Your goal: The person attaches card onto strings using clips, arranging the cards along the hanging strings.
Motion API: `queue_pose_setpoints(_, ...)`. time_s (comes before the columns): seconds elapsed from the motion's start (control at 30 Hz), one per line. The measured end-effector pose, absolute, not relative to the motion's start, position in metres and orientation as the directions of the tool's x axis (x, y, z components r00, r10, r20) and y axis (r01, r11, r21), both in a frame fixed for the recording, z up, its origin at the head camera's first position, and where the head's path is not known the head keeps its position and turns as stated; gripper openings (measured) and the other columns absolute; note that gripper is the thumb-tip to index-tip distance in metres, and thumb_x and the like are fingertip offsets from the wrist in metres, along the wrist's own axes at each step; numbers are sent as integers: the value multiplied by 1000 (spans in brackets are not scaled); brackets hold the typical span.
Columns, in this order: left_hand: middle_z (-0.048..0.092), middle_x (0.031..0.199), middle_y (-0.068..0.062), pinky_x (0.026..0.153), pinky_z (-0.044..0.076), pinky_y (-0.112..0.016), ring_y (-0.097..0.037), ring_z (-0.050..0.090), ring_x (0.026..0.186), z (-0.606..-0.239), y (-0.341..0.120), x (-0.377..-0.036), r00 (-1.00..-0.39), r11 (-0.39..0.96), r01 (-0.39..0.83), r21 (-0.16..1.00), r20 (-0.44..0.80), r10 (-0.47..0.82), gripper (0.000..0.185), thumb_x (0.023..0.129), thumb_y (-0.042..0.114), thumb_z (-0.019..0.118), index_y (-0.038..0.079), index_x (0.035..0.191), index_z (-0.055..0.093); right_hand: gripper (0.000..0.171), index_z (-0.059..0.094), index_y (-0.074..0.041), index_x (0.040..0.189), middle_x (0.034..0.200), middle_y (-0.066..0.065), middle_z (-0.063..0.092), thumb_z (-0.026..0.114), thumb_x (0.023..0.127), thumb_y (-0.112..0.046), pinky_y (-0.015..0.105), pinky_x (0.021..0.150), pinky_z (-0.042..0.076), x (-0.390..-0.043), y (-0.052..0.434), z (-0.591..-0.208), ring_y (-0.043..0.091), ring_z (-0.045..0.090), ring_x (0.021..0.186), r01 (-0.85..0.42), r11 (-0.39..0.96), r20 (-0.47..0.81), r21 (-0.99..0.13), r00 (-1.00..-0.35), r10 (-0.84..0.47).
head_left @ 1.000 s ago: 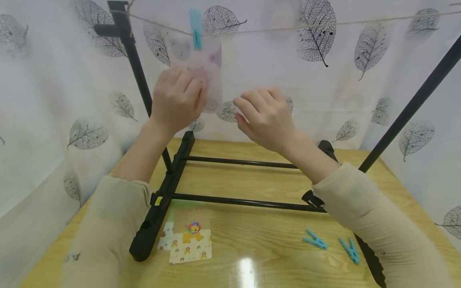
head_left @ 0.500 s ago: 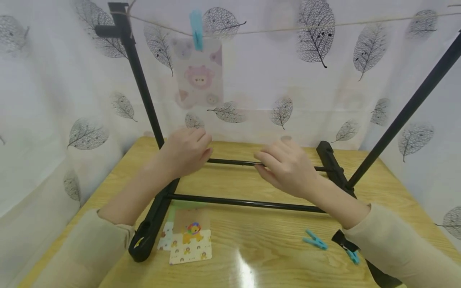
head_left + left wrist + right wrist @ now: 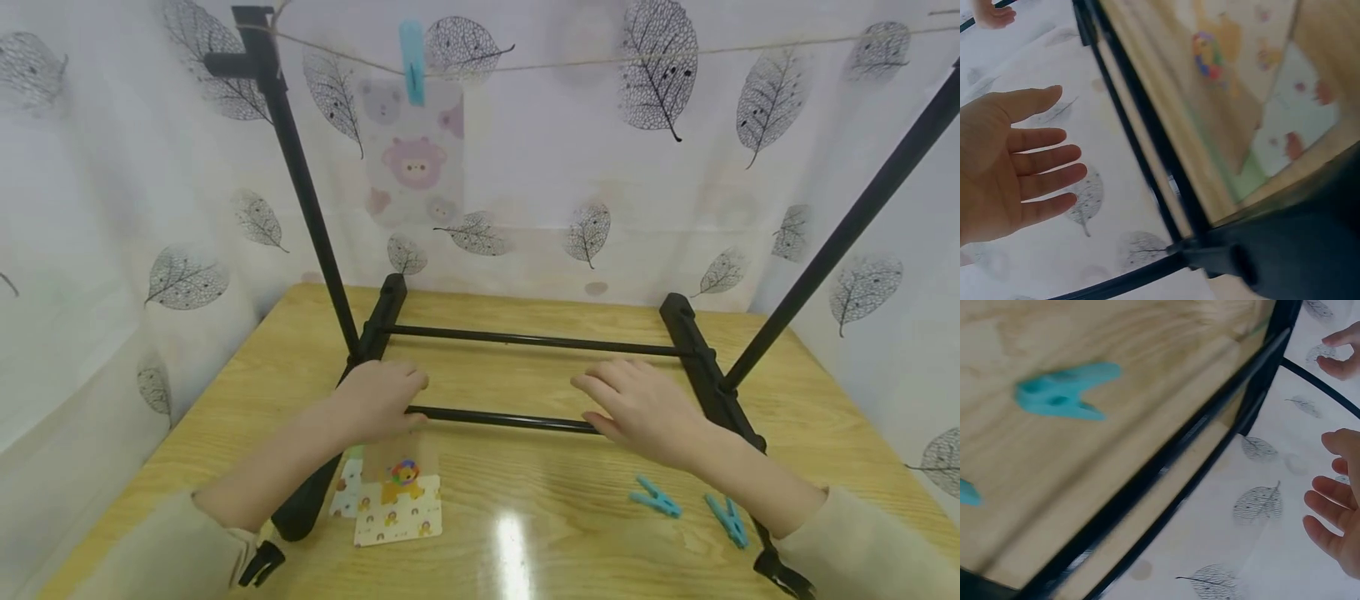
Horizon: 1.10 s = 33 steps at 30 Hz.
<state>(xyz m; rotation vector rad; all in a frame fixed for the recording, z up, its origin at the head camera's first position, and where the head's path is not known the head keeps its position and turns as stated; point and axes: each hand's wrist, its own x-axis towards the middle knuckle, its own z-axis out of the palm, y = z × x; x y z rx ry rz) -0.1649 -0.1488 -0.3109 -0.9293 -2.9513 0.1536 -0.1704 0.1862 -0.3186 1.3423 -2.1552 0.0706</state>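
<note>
My left hand point(image 3: 378, 402) hovers over the front bar of the black rack, just above the small stack of printed cards point(image 3: 397, 510). Its fingers are relaxed and hold nothing, as the left wrist view shows. My right hand point(image 3: 645, 410) is over the same bar at the right, fingers loosely spread with nothing in them. Two blue clothespins point(image 3: 656, 498) lie on the table below it. Up on the string point(image 3: 570, 63), a blue clothespin point(image 3: 412, 62) holds a pale card with a pink animal point(image 3: 415, 162), which hangs at the left.
The black rack point(image 3: 307, 192) has slanting posts on both sides, feet on the wooden table point(image 3: 517, 492) and two low crossbars point(image 3: 525, 337). A white curtain with leaf prints point(image 3: 525, 167) hangs behind and at both sides.
Both hands have come down from near the hanging card to the level of the front bar, moving a little apart. The card stays pinned on the string.
</note>
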Motion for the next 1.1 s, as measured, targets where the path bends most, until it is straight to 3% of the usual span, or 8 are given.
queue_pose_setpoints(0.1,62,101,-7,73,50,-35,-22,60,88,-328,-150,-161,-839,837,544,-60,-64,541,53,76,42,73,4,112,59,49,60,-2,107,93,7,59,29,98,-39,33,60,49,-166,195,-331,20,58,76,-848,475,480,236,-323,-815)
queue_pose_setpoints(0.17,61,107,-10,78,49,-38,-26,59,96,-339,-152,-157,-846,849,527,-17,-108,523,63,74,44,74,2,117,57,37,60,-3,106,92,5,58,49,95,-37,31,58,47,-163,199,-337,18,57,75,-855,462,451,235,-325,-831)
queue_pose_setpoints(0.23,59,110,-13,82,48,-41,-29,57,101,-348,-155,-154,-850,860,509,23,-144,507,67,73,45,75,-1,118,56,34,61,-6,105,93,4,58,68,84,-32,29,57,46,-161,203,-342,18,56,76,-861,449,401,240,-333,-853)
queue_pose_setpoints(0.33,60,104,-12,83,47,-42,-29,56,98,-356,-159,-151,-859,875,481,52,-170,482,57,72,43,77,0,105,60,46,62,-8,103,93,3,57,82,66,-25,26,56,45,-156,210,-348,16,56,75,-868,444,288,221,-377,-880)
queue_pose_setpoints(0.5,56,86,-3,76,46,-39,-23,55,84,-359,-162,-150,-870,894,444,57,-211,445,39,70,41,78,10,85,60,43,63,-8,102,92,1,58,80,69,-30,24,60,48,-149,224,-356,13,57,75,-873,466,125,143,-451,-884)
queue_pose_setpoints(0.73,57,92,-6,77,47,-41,-26,55,88,-370,-163,-151,-864,896,438,68,-242,441,49,69,38,80,5,98,61,38,62,-10,103,94,1,59,76,74,-31,22,59,47,-143,237,-365,12,58,74,-856,513,13,65,-513,-858)
queue_pose_setpoints(0.97,58,103,-12,86,45,-46,-33,54,101,-377,-167,-151,-859,899,427,96,-268,437,63,67,37,81,2,114,56,30,60,-14,96,80,-11,47,75,76,-31,14,50,33,-141,244,-373,-3,36,61,-841,541,-48,1,-540,-840)
queue_pose_setpoints(1.1,58,103,-12,84,46,-45,-32,55,98,-380,-170,-152,-858,900,421,110,-272,435,62,68,36,81,3,115,56,29,60,-13,95,78,-12,46,74,76,-29,14,50,33,-139,244,-378,-3,37,61,-825,564,-81,-16,-562,-824)
